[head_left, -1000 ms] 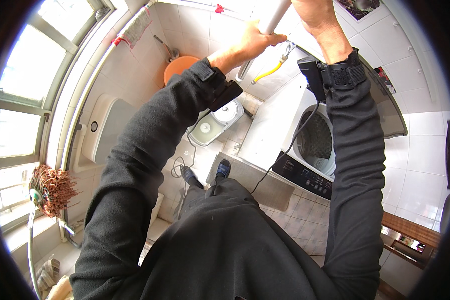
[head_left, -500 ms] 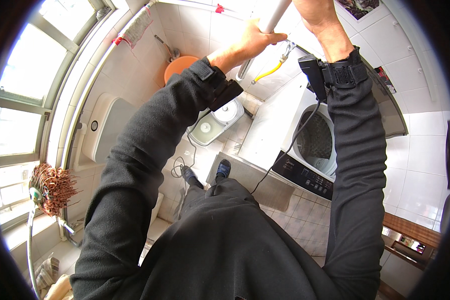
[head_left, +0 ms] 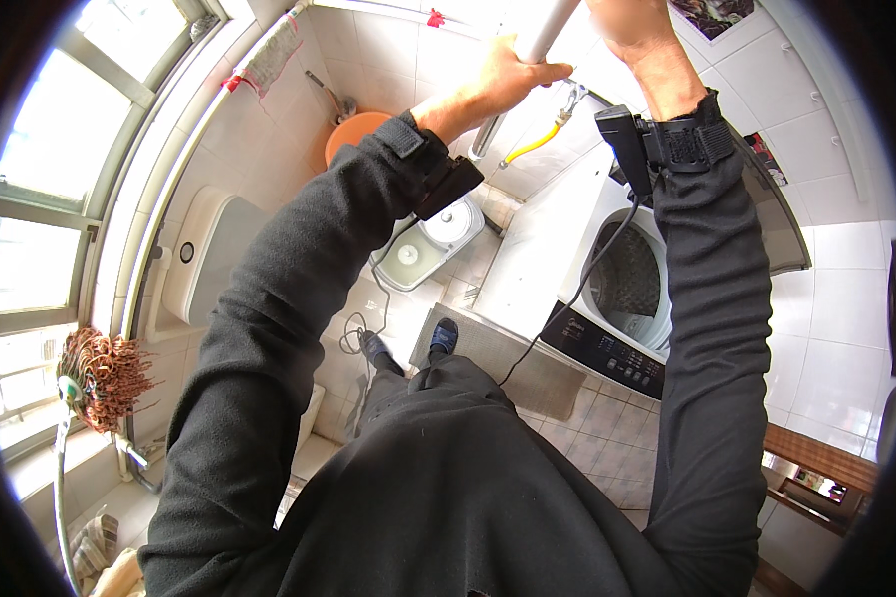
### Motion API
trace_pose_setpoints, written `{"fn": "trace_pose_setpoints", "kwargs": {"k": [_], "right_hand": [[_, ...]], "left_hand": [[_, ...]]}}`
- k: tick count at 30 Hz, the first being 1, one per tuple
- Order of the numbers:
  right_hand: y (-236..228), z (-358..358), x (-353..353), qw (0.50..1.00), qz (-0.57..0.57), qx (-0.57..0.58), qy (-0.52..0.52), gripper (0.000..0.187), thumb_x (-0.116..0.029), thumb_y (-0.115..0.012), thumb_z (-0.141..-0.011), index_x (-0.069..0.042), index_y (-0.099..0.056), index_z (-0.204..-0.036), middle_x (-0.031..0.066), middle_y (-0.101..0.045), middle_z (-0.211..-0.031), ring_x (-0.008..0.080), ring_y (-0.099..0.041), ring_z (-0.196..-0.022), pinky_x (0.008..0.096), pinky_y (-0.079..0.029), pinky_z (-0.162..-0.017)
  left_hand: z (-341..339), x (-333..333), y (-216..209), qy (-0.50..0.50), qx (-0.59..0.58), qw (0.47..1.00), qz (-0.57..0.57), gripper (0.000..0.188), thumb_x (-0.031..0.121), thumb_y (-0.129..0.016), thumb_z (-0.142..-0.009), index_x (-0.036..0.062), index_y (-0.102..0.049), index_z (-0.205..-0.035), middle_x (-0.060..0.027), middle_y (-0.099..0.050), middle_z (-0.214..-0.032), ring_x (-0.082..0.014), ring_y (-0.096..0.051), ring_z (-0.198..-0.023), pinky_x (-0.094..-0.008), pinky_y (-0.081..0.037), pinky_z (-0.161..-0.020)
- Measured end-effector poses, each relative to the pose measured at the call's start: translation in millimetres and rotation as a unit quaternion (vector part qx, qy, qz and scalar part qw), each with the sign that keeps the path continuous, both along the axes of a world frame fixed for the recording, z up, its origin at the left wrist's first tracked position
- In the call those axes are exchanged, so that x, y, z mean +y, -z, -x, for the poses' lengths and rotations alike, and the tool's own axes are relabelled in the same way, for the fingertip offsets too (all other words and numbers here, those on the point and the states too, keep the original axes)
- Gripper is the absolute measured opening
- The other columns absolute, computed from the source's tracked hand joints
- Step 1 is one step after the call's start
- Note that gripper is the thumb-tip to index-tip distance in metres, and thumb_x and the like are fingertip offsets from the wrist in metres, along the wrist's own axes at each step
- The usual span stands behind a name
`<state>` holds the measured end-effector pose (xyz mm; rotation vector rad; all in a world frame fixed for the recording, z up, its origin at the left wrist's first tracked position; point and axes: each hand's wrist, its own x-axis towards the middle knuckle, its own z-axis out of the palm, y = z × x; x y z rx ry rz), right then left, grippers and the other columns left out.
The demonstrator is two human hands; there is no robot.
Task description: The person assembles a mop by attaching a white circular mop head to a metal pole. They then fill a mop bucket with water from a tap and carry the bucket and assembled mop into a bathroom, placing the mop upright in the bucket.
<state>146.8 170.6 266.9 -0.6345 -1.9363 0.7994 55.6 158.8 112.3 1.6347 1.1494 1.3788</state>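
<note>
White lettering (head_left: 576,322) marks the washing machine (head_left: 543,249) below both hands (head_left: 508,78).

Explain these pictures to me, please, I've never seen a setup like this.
There's no robot: these are a person's own arms, with a black device strapped at each wrist. One wide fisheye camera worn on the head takes every picture, looking down, so straight edges bend. The left hand grips a pale pole; the right hand runs off the top edge, so whether it holds anything is unclear. Below, on the tiled floor, stand a top-loading washing machine with its lid open and a white spin-mop bucket.
</note>
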Motion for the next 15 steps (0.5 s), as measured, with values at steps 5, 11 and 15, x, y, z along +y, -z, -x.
{"fn": "trace_pose_setpoints", "kwargs": {"k": [5,11,15], "right_hand": [[-6,-2,1,1.000,-0.008,0.009,-0.016,0.020,-0.020,-0.067,-0.086,-0.003,-0.066,-0.075,0.0076,-0.064,-0.065,0.0159,-0.062,-0.059,0.0277,-0.049,-0.058],[-12,-4,0,1.000,0.004,0.020,-0.016,0.019,-0.019,-0.068,-0.087,-0.004,-0.065,-0.076,0.0065,-0.063,-0.066,0.0153,-0.062,-0.059,0.0267,-0.050,-0.056],[-13,-3,0,0.999,-0.002,0.040,-0.020,0.018,-0.018,-0.069,-0.086,-0.004,-0.064,-0.075,0.0059,-0.062,-0.066,0.0150,-0.062,-0.058,0.0266,-0.050,-0.055]], "left_hand": [[-4,12,2,0.004,-0.022,1.000,0.018,0.045,0.036,-0.077,-0.080,-0.0049,-0.068,-0.096,-0.0145,-0.068,-0.082,-0.0218,-0.066,-0.073,-0.0333,-0.051,-0.069],[-10,19,3,0.014,-0.042,0.999,0.010,0.046,0.035,-0.077,-0.079,-0.0049,-0.067,-0.099,-0.0154,-0.069,-0.086,-0.0228,-0.067,-0.075,-0.0341,-0.051,-0.072],[-12,19,1,0.016,-0.050,0.999,0.010,0.047,0.034,-0.078,-0.079,-0.0052,-0.067,-0.101,-0.0164,-0.069,-0.089,-0.0234,-0.068,-0.078,-0.0356,-0.052,-0.075]]}}
